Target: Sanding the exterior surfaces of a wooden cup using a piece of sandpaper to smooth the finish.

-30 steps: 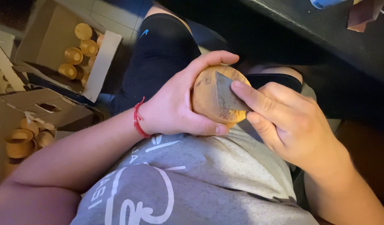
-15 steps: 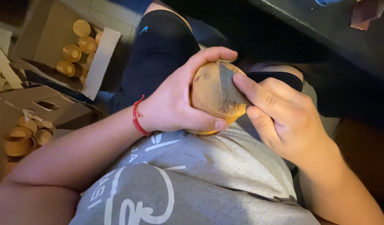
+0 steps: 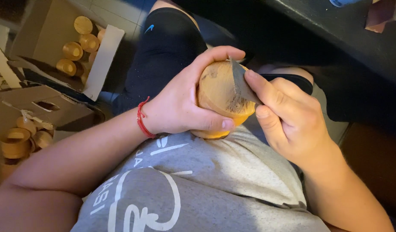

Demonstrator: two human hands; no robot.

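Both hands stay closed at frame centre: my left hand [image 3: 180, 103] gripping the round wooden piece [image 3: 221, 96], my right hand [image 3: 288, 118] sliding the sandpaper strip [image 3: 240, 86] higher, sanding continues.

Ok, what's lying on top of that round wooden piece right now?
A grey abrasive strip lies across the wooden piece, pressed by the right hand. The left hand wraps its far side, hiding it; its underside is also hidden.
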